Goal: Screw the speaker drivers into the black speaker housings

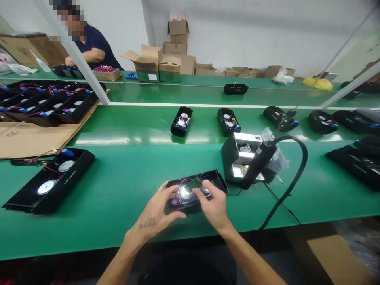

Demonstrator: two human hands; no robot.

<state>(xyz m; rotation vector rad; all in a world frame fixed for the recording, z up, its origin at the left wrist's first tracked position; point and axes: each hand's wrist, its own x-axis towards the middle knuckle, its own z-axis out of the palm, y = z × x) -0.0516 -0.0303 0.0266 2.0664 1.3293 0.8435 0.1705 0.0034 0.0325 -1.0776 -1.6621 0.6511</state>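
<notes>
- Head view: the small green circuit board [194, 183] is at the fingertips of the right hand [214, 202], its thumb and index finger clamped on the board's right edge.
- It sits over the long black open-topped plastic housing [220, 183], covering part of the round silver speaker [185, 193] towards the left end; whether board and speaker touch, I cannot tell.
- The housing lies crosswise before the person on the green tabletop [118, 227], its long axis running left to right, with the right end tilted slightly away.
- The left hand [156, 211] is around the housing's left end, thumb on the near side and well apart from the fingers; how firmly it grips, I cannot tell.
- Board and right hand come from the right; the left hand is nearer the short blue cylinder [174, 202] in the housing's near left corner.
- A thin red wire [184, 180] arches just beside the board, on its left.
- Beyond the housing's right end, near it, leans a black cylindrical tool handle [255, 163].
</notes>
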